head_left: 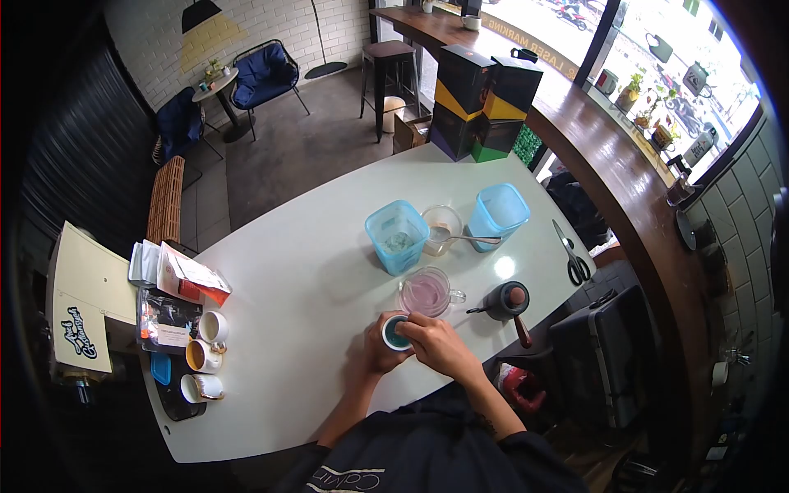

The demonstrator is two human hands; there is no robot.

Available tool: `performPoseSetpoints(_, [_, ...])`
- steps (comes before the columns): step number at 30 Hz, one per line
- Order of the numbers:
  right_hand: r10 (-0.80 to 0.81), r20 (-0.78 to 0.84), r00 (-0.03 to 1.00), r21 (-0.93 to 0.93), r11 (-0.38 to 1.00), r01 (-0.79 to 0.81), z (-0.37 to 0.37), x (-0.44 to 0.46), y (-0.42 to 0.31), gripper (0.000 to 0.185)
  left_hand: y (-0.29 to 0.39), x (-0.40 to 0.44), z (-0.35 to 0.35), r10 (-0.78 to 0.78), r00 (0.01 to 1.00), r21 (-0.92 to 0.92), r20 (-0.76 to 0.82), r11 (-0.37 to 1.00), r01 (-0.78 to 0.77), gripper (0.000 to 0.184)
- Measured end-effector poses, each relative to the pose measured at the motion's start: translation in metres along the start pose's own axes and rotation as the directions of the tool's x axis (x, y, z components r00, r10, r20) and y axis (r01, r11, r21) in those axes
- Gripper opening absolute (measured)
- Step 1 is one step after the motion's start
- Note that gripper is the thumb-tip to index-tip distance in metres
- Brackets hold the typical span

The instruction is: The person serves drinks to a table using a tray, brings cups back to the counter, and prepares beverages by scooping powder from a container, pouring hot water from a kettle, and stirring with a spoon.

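Note:
My left hand [377, 352] is wrapped round a small white cup [386, 341] with teal colour inside, near the table's front edge. My right hand [437, 342] reaches over the cup's rim with its fingers pinched together; whatever they hold is hidden. Just beyond both hands stands a clear glass cup [425, 293] with a pinkish look and a handle on its right. To the right of it is a dark pot [504, 301] with a wooden handle. Farther back, a clear bowl [441, 217] bearing a spoon [478, 239] sits between two light-blue plastic tubs [386, 220] [500, 215].
Scissors [573, 259] lie by the white table's [283, 329] right edge. Stacked dark boxes [485, 103] stand at its far end. Several mugs [201, 355] and packets [177, 275] occupy the left side. A wooden counter [625, 164] runs along the window.

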State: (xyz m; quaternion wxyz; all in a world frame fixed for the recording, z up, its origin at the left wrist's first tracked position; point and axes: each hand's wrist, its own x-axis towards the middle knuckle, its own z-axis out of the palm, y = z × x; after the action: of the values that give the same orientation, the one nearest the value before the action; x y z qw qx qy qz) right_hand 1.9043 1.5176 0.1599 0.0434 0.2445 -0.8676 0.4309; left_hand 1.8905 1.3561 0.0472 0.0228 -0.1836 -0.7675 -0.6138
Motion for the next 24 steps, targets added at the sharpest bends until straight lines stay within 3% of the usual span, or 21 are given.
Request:
performPoseSetpoints(4, [0.010,0.042,0.999,-0.064,0.998,-0.008,-0.009,0.000,-0.002,0.025,0.003,0.000,0.001,0.018,1.000,0.011,-0.003,1.000,-0.018,0.065])
performPoseSetpoints(6, [0.095,-0.005,0.995,-0.097,0.991,-0.095,-0.012,0.001,-0.004,0.025,0.002,0.000,0.003,-0.018,0.999,0.011,-0.032,1.000,0.018,0.063])
performPoseSetpoints(10, [0.098,-0.089,0.991,-0.064,0.993,-0.104,-0.006,0.003,-0.004,0.024,-0.003,-0.001,0.003,-0.020,1.000,0.013,-0.001,1.000,0.020,0.065])
performPoseSetpoints(12, [0.062,-0.071,0.996,-0.017,0.998,-0.063,-0.003,0.003,-0.004,0.024,-0.005,-0.001,0.003,0.046,0.999,0.013,-0.027,0.999,-0.046,0.065])
performPoseSetpoints(19, [0.042,0.035,0.999,-0.094,0.995,-0.038,-0.010,0.001,-0.004,0.024,-0.005,-0.001,0.002,0.014,1.000,-0.005,-0.003,1.000,-0.014,0.066])
performPoseSetpoints(24, [0.102,-0.081,0.991,-0.055,0.993,-0.107,-0.006,0.005,-0.006,0.025,-0.006,-0.002,0.003,0.008,1.000,0.019,-0.021,1.000,-0.007,0.065])
